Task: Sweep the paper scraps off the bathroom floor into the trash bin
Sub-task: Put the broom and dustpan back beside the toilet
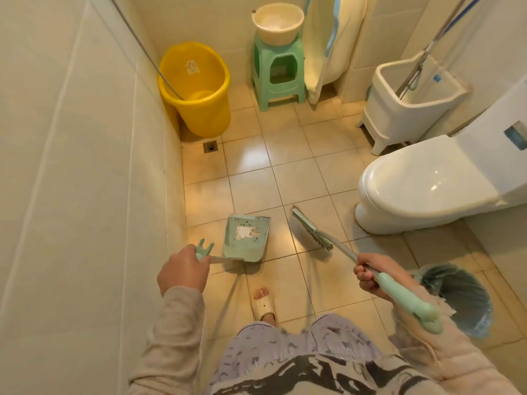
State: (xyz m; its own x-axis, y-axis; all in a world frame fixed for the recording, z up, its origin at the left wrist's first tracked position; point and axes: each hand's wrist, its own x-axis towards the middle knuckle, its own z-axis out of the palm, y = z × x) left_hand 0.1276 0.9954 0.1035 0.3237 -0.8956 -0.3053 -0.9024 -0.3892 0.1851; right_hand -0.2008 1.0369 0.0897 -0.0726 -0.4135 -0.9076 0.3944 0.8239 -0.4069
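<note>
Here, a small bathroom is seen from above, looking down over a person's patterned trousers and pale sleeves. The floor [299, 178] is glossy cream tile with dark grout lines, and light glares off it near the middle of the frame. A plain tiled wall fills the whole left side.

At lower centre, the left hand [184, 270] is closed around the handle of a mint-green dustpan [246, 238], whose pan sits flat on the floor. Inside the pan lie white paper scraps [245, 232] with small dark specks around them. Just to the right of the dustpan, the right hand [370, 277] is wrapped around the shaft of a matching green broom [312, 230], its bristle head angled down to the tiles. The floor between them looks bare of scraps.

At the lower right edge, beside the right sleeve, stands the trash bin [462, 297], lined with a blue-grey bag. One foot in a white slipper [263, 305] shows at bottom centre.

In the upper left stands a yellow bucket [196, 89], with a small floor drain [210, 147] just in front of it. At upper centre, a cream basin [278, 22] rests on a green plastic stool [278, 71]. To the right are a white mop bucket [410, 101] holding mop handles, and a white toilet [427, 181] with its lid shut.
</note>
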